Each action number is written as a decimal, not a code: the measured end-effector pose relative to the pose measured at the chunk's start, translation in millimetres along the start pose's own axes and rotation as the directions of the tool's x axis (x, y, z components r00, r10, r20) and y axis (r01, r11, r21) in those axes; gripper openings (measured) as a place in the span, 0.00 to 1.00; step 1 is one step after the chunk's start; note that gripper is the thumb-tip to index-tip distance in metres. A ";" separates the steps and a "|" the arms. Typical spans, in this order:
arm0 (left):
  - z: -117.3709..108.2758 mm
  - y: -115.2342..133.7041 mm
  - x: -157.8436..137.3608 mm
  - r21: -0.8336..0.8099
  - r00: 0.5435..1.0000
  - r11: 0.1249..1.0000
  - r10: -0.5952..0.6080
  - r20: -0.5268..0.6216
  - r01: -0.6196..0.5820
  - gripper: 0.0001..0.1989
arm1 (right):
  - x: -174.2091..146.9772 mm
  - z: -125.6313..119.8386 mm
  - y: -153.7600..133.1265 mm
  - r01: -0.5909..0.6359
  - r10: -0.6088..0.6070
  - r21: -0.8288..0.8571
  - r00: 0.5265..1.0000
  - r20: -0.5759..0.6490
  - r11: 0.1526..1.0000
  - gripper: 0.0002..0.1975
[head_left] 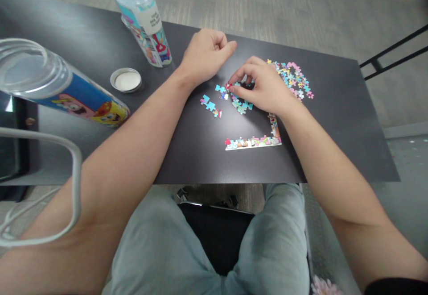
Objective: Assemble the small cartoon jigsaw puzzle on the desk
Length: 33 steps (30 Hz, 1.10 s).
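Observation:
Pinched at the fingertips of my right hand [262,83] is a small red puzzle piece [228,86], held just over the table among loose pieces. My left hand [210,56] rests on the dark table, fingers curled in, with nothing visible in it. Blue puzzle pieces [210,105] lie left of my right hand, and a greenish cluster [242,106] lies below its fingers. An L-shaped joined border strip [254,142] lies nearer to me, its upper part hidden by my right wrist. Beyond that hand spreads a pile of colourful pieces [296,78].
On the left stand a clear-topped printed canister [147,29] and a larger cartoon canister [90,94]. A round metal-rimmed lid [126,80] lies between them. A pale cable [76,170] loops at the left edge. The table's [341,130] front edge is above my lap.

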State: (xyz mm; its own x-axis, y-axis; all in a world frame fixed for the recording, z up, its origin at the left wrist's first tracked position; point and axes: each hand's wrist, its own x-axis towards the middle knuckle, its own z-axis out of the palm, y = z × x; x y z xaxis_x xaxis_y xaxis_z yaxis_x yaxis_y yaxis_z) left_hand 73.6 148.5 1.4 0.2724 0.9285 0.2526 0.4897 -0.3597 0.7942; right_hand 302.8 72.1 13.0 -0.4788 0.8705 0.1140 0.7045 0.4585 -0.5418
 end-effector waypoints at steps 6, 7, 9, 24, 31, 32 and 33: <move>0.1 -0.3 -0.2 0.003 1.000 1.000 -0.008 -0.008 0.008 0.27 | 0.6 2.0 6.5 -0.012 0.009 -0.035 0.996 -0.090 0.999 0.13; 0.5 -0.8 -0.1 -0.003 1.000 1.000 -0.004 -0.005 0.004 0.27 | 0.2 2.1 5.8 -0.009 0.006 -0.034 0.996 -0.086 0.999 0.14; 1.4 -1.8 0.3 -0.008 1.000 1.000 0.009 -0.006 -0.009 0.28 | -1.1 2.3 2.8 0.005 -0.007 -0.029 0.997 -0.072 1.000 0.14; -3.0 -0.9 0.6 0.045 1.000 0.999 -0.009 0.016 0.008 0.27 | -1.7 -5.1 9.0 -0.015 0.018 0.035 0.996 -0.088 0.999 0.10; -3.1 0.6 -0.3 0.049 0.999 0.999 -0.019 0.048 0.017 0.26 | -7.2 -38.7 46.7 -0.096 0.103 0.042 0.968 -0.228 0.995 0.10; -2.9 0.5 -0.3 0.044 0.999 0.999 -0.017 0.043 0.015 0.26 | -8.8 -40.5 47.3 -0.089 0.092 0.024 0.974 -0.207 0.996 0.12; -2.9 0.2 -0.2 0.037 0.999 0.999 -0.016 0.036 0.015 0.25 | -10.1 -40.9 46.9 -0.084 0.085 0.010 0.979 -0.186 0.996 0.13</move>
State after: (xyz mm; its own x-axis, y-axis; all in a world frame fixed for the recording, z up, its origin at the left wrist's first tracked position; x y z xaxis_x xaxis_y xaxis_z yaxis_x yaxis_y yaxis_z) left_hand 71.2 148.5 3.1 0.2939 0.9302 0.2199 0.5239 -0.3492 0.7769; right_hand 362.0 92.2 20.5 -0.3115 0.9242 0.2209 0.7368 0.3817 -0.5580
